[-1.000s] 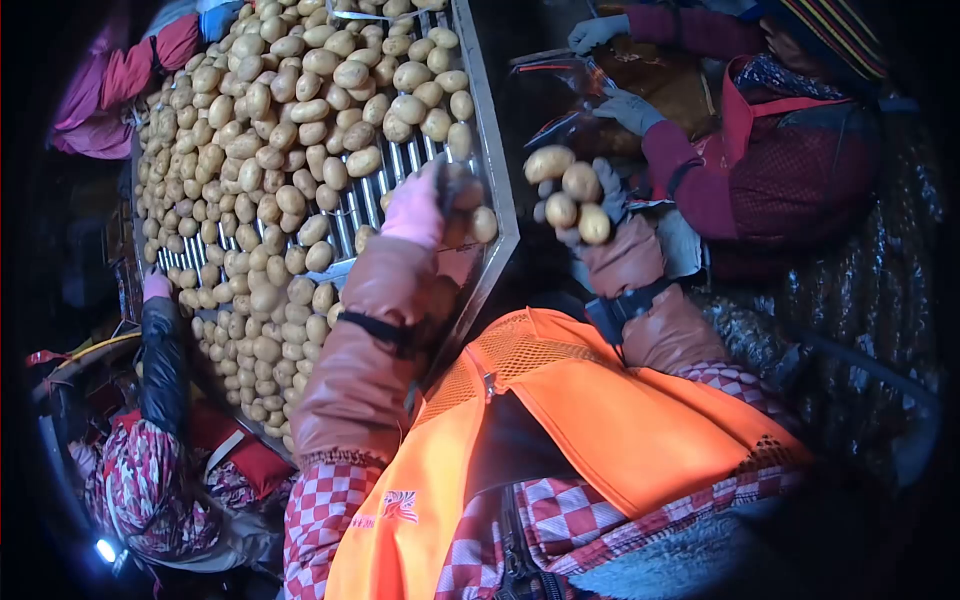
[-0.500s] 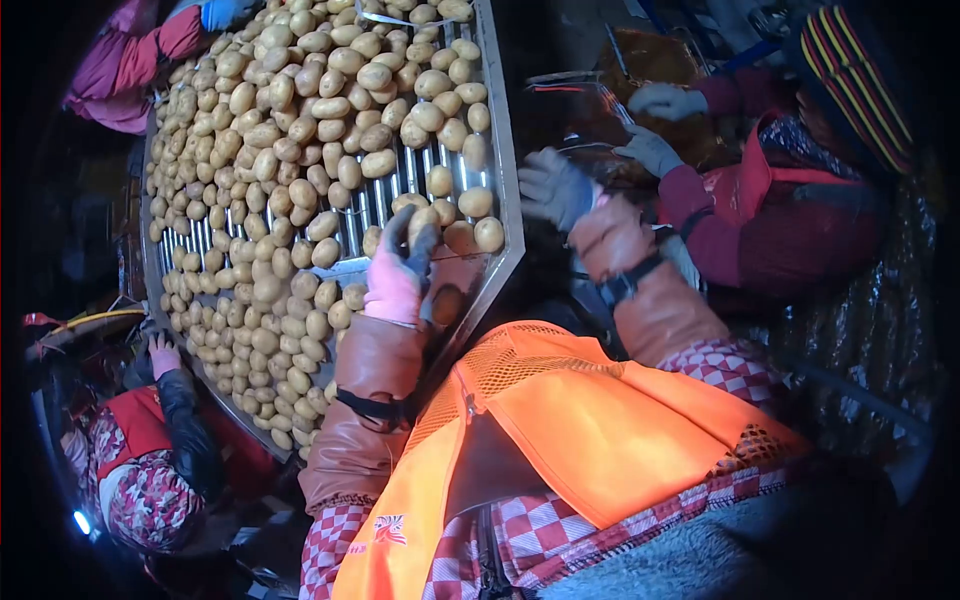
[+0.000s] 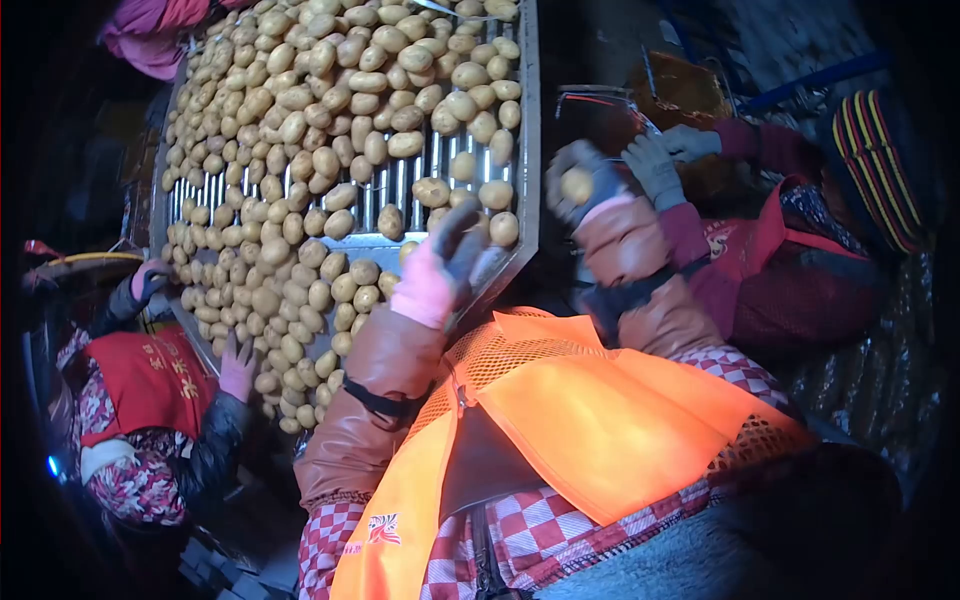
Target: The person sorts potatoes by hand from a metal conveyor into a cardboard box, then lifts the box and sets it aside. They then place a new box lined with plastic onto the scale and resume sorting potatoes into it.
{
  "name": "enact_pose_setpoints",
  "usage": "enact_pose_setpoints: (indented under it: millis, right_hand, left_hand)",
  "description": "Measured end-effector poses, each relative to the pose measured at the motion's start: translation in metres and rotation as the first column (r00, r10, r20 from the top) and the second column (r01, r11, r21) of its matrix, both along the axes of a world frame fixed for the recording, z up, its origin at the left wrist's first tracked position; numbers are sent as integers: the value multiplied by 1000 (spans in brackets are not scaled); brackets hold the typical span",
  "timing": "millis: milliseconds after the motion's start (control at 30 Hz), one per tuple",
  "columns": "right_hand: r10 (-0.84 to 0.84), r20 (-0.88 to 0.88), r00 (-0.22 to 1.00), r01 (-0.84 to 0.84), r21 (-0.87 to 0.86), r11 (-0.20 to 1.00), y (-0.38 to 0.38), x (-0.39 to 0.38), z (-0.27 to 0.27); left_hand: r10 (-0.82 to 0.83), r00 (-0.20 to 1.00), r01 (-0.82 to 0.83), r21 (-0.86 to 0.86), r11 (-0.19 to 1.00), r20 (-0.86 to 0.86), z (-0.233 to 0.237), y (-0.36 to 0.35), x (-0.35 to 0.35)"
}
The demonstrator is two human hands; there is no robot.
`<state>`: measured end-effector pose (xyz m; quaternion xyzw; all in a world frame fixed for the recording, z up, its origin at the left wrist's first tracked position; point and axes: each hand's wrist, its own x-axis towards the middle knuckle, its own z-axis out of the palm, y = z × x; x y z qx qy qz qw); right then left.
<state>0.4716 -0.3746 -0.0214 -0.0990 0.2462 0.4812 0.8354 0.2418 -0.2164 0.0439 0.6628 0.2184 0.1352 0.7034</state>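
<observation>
Nearest the camera, a bright orange mesh vest (image 3: 600, 420) over red-and-white checked cloth fills the lower middle, and both brown padded sleeves reach up from it.

The left hand (image 3: 445, 268), in a pink glove with grey fingers, lies at the near right corner of the long steel-rimmed roller table (image 3: 531, 120). Its fingers arch loosely over the round tan potatoes lying at that corner (image 3: 497, 194). I cannot tell whether it grips any of them. The table's angled rim runs just beside this hand, so there is little room on its right. To its left, potatoes lie close together.

The right hand (image 3: 585, 185), in a grey knitted glove, is off the table in the dark narrow gap right of the rim. Its fingers are curled around a small tan potato (image 3: 577, 186).

A co-worker's grey-gloved hand (image 3: 655, 168) is just beside it. That person's red apron (image 3: 760, 260) closes off that side.

Across the table on the left, another person in a red vest (image 3: 150, 375) rests a pink-gloved hand (image 3: 238, 365) on the potatoes at the far rim.

Further up, a stretch of bare metal rollers (image 3: 400, 185) shows between scattered potatoes. Beyond it, a dense heap of pale potatoes (image 3: 300, 90) covers the table. A pink sleeve (image 3: 150, 30) lies at the top left corner.
</observation>
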Motion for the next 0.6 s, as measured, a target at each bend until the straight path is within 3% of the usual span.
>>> enact_pose_setpoints:
  millis: [33,67,100,167,233,267,300,367,400,433,467,500,567,600]
  right_hand:
    - [-176,115,978,195,-185,963,1,19,15]
    - [-292,261,920,374,-365,852,3,38,32]
    - [-254,382,888,419,-451,788,-3,60,16]
    - [101,609,787,372,-598,710,-10,78,-42]
    - [207,614,762,259,-581,772,19,58,-51]
    - [228,587,777,174,-548,818,36,41,-51]
    - [239,564,791,104,-509,855,49,27,-49]
    - [258,517,816,-18,-424,906,58,2,-43]
    - [541,552,634,10,-706,708,88,-52,36]
    - [689,543,479,-96,-748,657,105,-82,71]
    - [774,587,236,-109,-776,622,114,-87,55]
    - [808,588,-19,-120,-804,583,123,-90,42]
    - [819,471,-327,-63,-876,479,136,-112,59]
    - [794,390,-466,-18,-902,432,139,-124,66]
  left_hand:
    - [73,995,-64,142,988,-65,-4,15,-17]
    - [149,981,-131,141,981,-122,-11,28,-37]
    - [200,970,-152,295,943,-141,-27,41,-61]
    - [265,942,-123,527,841,-204,-41,55,-107]
    - [287,912,-27,657,754,-292,-29,46,-144]
    - [174,948,122,807,577,-268,-31,51,-155]
    - [210,848,367,825,430,-487,-19,45,-163]
    - [386,633,569,742,355,-671,-31,61,-191]
    - [391,642,479,743,467,-659,-23,71,-204]
    - [397,652,378,731,568,-646,-15,79,-220]
    - [464,693,193,762,619,-552,-35,81,-243]
    - [487,677,211,779,590,-552,-39,79,-263]
    - [533,644,253,810,528,-549,-44,66,-301]
    - [610,623,168,846,507,-489,-48,59,-315]
